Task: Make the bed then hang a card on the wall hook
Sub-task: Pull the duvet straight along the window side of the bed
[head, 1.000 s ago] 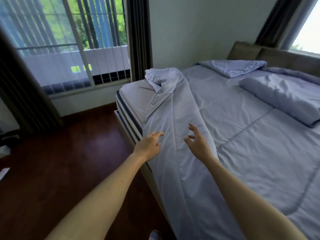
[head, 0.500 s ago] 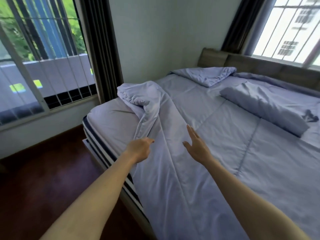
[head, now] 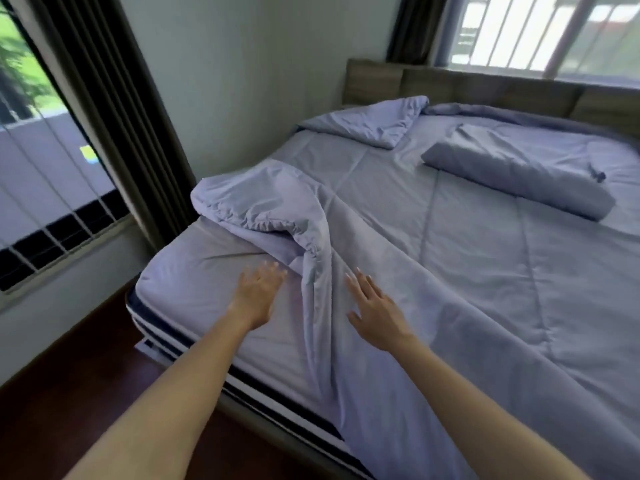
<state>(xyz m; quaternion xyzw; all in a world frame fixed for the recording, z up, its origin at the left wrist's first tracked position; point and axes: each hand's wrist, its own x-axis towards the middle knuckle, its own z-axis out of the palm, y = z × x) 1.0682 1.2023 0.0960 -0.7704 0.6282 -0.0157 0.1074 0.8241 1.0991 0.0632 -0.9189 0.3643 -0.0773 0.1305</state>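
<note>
A lilac quilt [head: 467, 258] covers most of the bed [head: 194, 282], and its near corner [head: 263, 206] is folded back in a bunch, baring the fitted sheet. My left hand [head: 258, 294] is open, fingers spread, just over the bare sheet beside the bunched fold. My right hand [head: 375, 311] is open and flat over the quilt on the other side of that fold. A long pillow [head: 516, 181] lies across the quilt near the headboard [head: 485, 88]. A second folded-back quilt corner [head: 374, 121] sits at the far left. No card or hook is in view.
A glass door with a dark curtain [head: 114, 109] stands left of the bed. Dark wooden floor [head: 69, 375] runs along the bed's near side. A barred window [head: 540, 29] is above the headboard. A pale wall [head: 249, 71] lies behind the bed's far corner.
My view has swung right and closer to the bed. Both hands have moved forward to the folded quilt corner and have spread flat.
</note>
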